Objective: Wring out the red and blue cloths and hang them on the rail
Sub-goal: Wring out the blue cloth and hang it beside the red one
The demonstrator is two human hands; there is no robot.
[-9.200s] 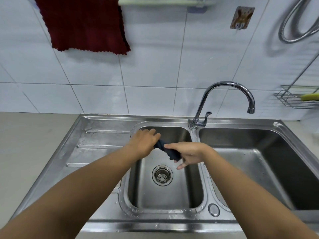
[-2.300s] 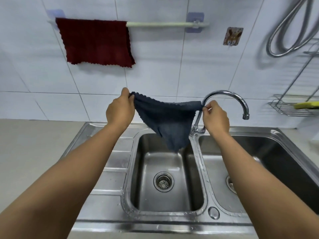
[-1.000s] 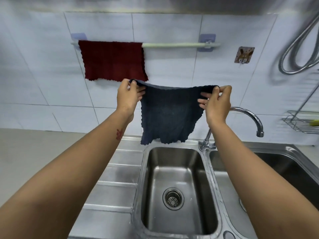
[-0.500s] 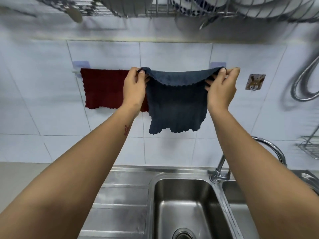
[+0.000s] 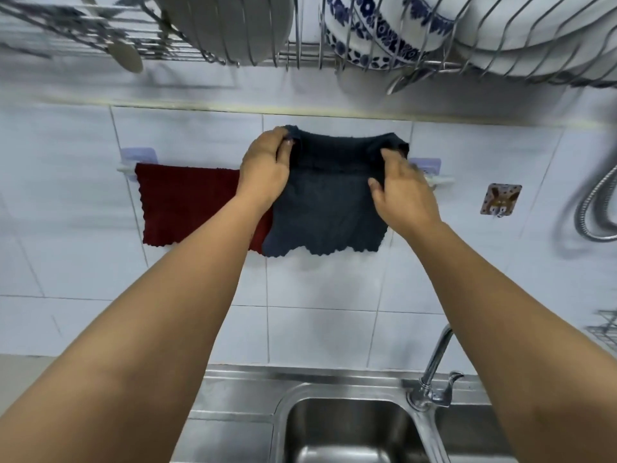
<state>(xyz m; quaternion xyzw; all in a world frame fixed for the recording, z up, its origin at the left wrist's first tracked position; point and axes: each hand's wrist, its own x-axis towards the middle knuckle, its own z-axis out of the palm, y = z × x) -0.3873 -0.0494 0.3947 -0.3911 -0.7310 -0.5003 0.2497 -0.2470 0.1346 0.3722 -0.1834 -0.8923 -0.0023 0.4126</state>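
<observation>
The blue cloth [image 5: 327,208] is spread against the tiled wall at the right half of the rail [image 5: 440,179], its top edge lifted above the rail line. My left hand [image 5: 265,168] pinches its upper left corner. My right hand [image 5: 402,188] grips its upper right corner, fingers curled into the fabric. The red cloth [image 5: 187,202] hangs over the rail's left half, and the blue cloth's lower left edge overlaps it. Most of the rail is hidden behind the two cloths.
A wire dish rack [image 5: 300,58] with plates and a blue-patterned bowl [image 5: 374,31] hangs close above the rail. Below are the steel sink [image 5: 334,429] and tap [image 5: 434,369]. A wall hook [image 5: 499,199] and a shower hose [image 5: 594,208] sit to the right.
Both hands have carried the blue cloth up from over the sink to the rail. In the last half second its top edge has gone higher, and the cloth lies closer to the wall.
</observation>
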